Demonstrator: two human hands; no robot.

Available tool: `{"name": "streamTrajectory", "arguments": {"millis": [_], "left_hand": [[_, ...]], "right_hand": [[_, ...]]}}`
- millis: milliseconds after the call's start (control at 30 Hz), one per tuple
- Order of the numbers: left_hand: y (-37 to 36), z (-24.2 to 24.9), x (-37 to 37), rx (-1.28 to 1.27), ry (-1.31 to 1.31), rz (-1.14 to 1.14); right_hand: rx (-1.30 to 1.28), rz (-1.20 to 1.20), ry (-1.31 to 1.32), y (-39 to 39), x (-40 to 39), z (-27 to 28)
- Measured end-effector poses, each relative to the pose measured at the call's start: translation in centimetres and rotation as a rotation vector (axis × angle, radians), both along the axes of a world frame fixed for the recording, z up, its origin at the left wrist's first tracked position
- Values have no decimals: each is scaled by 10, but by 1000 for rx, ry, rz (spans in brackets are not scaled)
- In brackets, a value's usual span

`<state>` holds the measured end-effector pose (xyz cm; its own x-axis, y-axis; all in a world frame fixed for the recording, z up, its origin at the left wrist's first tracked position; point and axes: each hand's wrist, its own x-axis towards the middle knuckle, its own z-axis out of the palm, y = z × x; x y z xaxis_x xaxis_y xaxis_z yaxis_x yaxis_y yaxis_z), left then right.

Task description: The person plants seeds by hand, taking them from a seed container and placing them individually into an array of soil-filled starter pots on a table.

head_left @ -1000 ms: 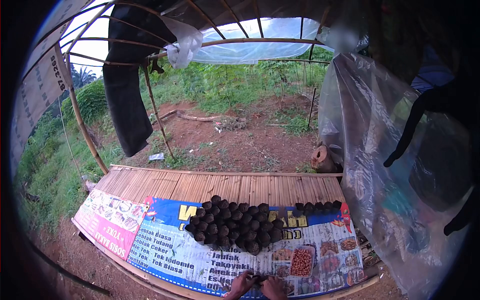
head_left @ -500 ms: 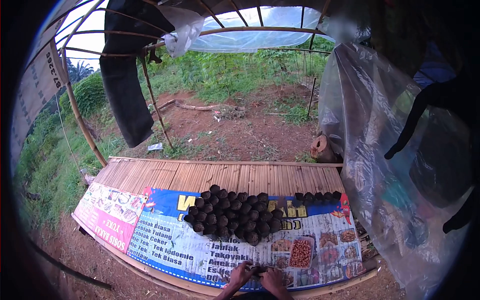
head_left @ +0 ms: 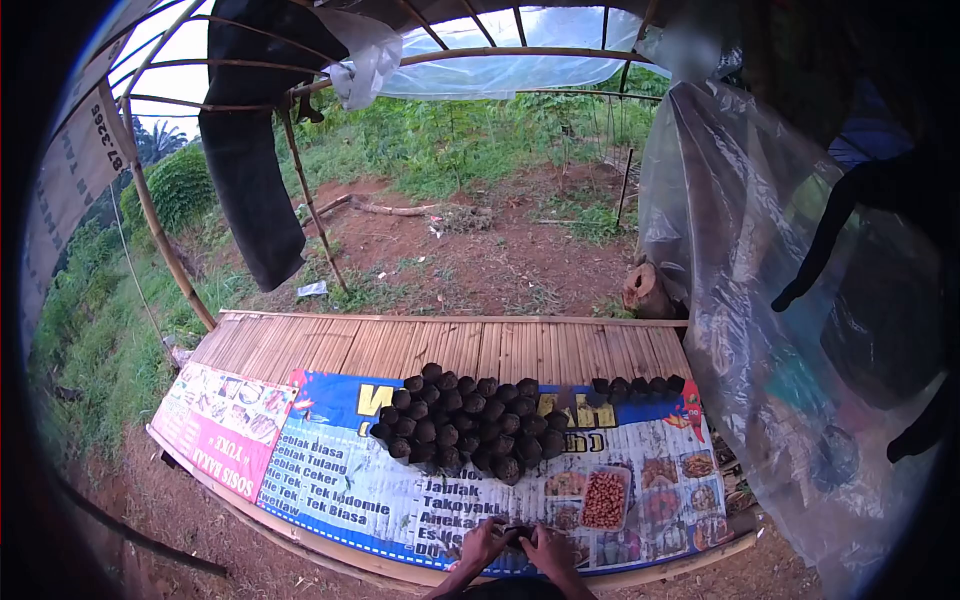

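Observation:
At the near edge of the bamboo table, my left hand (head_left: 482,545) and my right hand (head_left: 550,552) pinch a small black seedling bag (head_left: 517,534) between their fingers. Its details are too small to make out. Just beyond my hands stands a tight cluster of black soil-filled bags (head_left: 465,425), upright side by side. A short row of similar bags (head_left: 640,391) lines the far right of the banner. To the right of my hands sits a clear plastic tub (head_left: 605,499) of reddish-brown seeds or nuts.
A printed food banner (head_left: 330,490) covers most of the bamboo slat table (head_left: 420,345). Clear plastic sheeting (head_left: 730,300) hangs on the right, with a cut log (head_left: 648,290) beside it. Bamboo poles (head_left: 150,210) and a black sheet (head_left: 250,190) stand at the left.
My fingers have shifted slightly around the small black bag, which now shows more between them. The view has tilted a little; the cluster and tub stay put.

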<state>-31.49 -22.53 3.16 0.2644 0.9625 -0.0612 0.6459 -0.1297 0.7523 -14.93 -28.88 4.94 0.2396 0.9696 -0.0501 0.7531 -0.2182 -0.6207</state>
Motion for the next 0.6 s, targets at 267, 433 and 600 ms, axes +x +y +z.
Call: {"name": "streamTrajectory", "arguments": {"millis": [267, 433, 600], "left_hand": [[10, 6, 0, 81, 21, -105], [9, 22, 3, 180, -7, -148], [6, 18, 2, 160, -42, -115]], "right_hand": [[-167, 52, -165, -2, 3, -23], [-141, -9, -132, 2, 0, 5], [-108, -26, -94, 2, 2, -7]]}}
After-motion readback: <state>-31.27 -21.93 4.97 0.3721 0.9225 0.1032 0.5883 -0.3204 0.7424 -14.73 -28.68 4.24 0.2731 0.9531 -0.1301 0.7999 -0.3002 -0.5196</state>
